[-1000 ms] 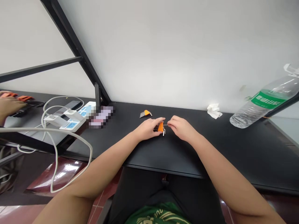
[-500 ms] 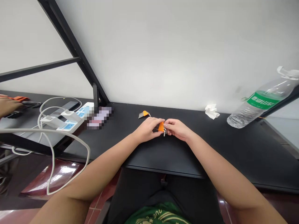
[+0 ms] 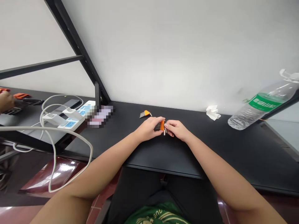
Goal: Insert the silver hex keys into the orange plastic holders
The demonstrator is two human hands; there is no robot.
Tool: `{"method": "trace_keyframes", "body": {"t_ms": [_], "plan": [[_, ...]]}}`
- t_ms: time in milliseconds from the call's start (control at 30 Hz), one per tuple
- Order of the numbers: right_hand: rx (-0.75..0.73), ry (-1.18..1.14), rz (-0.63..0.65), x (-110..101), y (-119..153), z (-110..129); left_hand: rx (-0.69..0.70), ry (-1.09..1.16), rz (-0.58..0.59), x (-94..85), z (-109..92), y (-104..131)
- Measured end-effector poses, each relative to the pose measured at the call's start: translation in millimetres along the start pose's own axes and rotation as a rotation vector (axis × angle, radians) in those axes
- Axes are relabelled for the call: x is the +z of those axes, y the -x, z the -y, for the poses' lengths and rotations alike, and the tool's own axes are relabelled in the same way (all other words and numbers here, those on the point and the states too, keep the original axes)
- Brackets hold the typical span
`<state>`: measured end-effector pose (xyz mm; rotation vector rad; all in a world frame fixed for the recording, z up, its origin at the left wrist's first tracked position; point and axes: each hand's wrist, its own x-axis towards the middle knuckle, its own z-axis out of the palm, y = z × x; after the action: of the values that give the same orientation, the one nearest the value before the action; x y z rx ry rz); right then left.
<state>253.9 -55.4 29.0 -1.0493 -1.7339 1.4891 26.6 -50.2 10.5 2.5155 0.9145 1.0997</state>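
Between thumb and fingers, my left hand grips the orange holder of a hex key set above the black table. Straight shafts of the keys point left toward my palm, and bent silver ends stick out on the holder's right side. My right hand is closed there, thumb and forefinger pinching at a hex key; the exact grip is partly hidden by the fingers. Just beyond my left hand, a second hex key set in an orange holder lies on the table.
A crumpled tissue and a large water bottle are at the right by the wall. To the left are a power strip with chargers, looping white cables and a black frame. Another person's hand handles orange-holdered tools.
The held holder has turned slightly, showing more of its key shafts. My right fingers have shifted a little at its side. At the far left, the other person's hand has lifted an orange item.
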Motion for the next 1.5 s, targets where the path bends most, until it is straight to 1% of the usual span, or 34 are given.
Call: {"method": "trace_keyframes", "body": {"t_ms": [100, 200, 267, 367, 533, 667, 733, 833, 967, 1000, 1067, 1133, 1267, 1367, 1500], "plan": [[-0.076, 0.226, -0.101, 4, 2, 6, -0.005, -0.037, -0.013, 0.8, 1, 0], [-0.224, 0.505, -0.202, 11, 2, 10, 0.026, -0.094, -0.049, 2.2, 1, 0], [-0.289, 0.620, -0.228, 14, 1, 10, 0.052, -0.132, -0.078, 3.7, 0, 0], [-0.300, 0.691, -0.229, 16, 0, 9, 0.043, -0.176, -0.064, 6.2, -1, 1], [-0.210, 0.617, -0.245, 14, -2, 8, -0.063, -0.176, -0.001, 7.5, -2, 3], [-0.254, 0.632, -0.323, 14, -3, 5, -0.136, -0.046, 0.029, 5.1, -2, 2], [-0.252, 0.645, -0.313, 15, -2, 5, -0.150, -0.013, 0.039, 3.7, -3, 1], [-0.185, 0.624, -0.245, 14, -1, 7, -0.153, -0.044, 0.059, 2.2, -3, 1], [0.057, 0.456, -0.133, 13, 0, 8, -0.135, -0.125, 0.083, 1.6, -4, 2], [0.103, 0.429, -0.101, 13, 0, 7, -0.137, -0.142, 0.093, 1.4, -5, 2], [0.146, 0.403, -0.062, 12, 0, 4, -0.155, -0.146, 0.110, 1.1, -5, 1], [0.156, 0.374, -0.062, 12, -1, 1, -0.169, -0.094, 0.110, 0.8, -5, 1], [0.177, 0.316, -0.121, 15, -2, -2, -0.168, 0.008, 0.058, 1.2, -4, -1], [0.189, 0.334, -0.150, 19, -3, -2, -0.155, -0.057, 0.054, 2.9, -2, -1], [0.236, 0.285, -0.147, 20, -6, -5, -0.142, -0.168, 0.108, 4.1, -1, 0]]}}
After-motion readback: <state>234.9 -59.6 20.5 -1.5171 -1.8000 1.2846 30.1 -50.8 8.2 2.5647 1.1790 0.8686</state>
